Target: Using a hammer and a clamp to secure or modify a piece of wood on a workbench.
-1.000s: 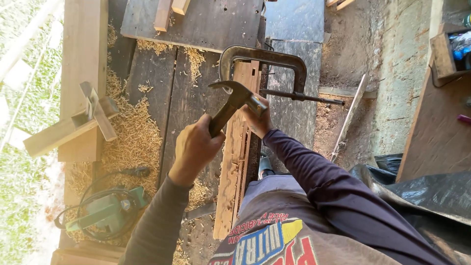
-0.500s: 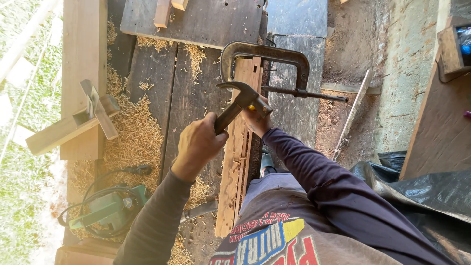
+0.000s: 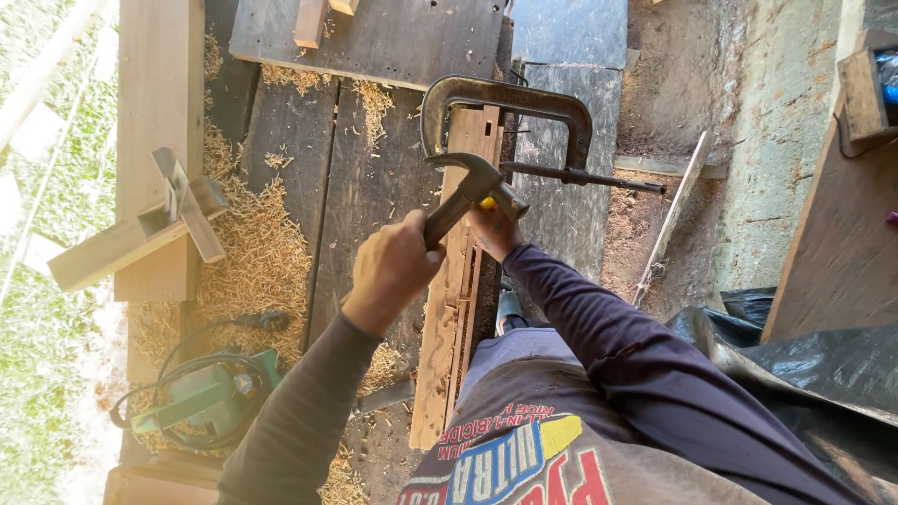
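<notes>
My left hand (image 3: 388,271) grips the dark handle of a claw hammer (image 3: 472,178). Its head hangs just above my right hand (image 3: 494,232). My right hand is closed on a small tool with a yellow bit showing (image 3: 487,202), set against a long carved wooden plank (image 3: 447,355). Most of that tool is hidden by my fingers. A big rusty C-clamp (image 3: 510,98) holds the plank's far end, with its screw bar pointing right.
Wood shavings (image 3: 253,252) cover the dark floorboards on the left. A green power tool (image 3: 201,397) with a coiled cable lies at lower left, and a wooden cross-shaped piece (image 3: 178,210) sits above it. A thin stick (image 3: 669,220) and black plastic sheet (image 3: 823,365) lie on the right.
The hammer head has edged slightly towards my right hand. Both hands keep their grips, and the view has shifted a little.
</notes>
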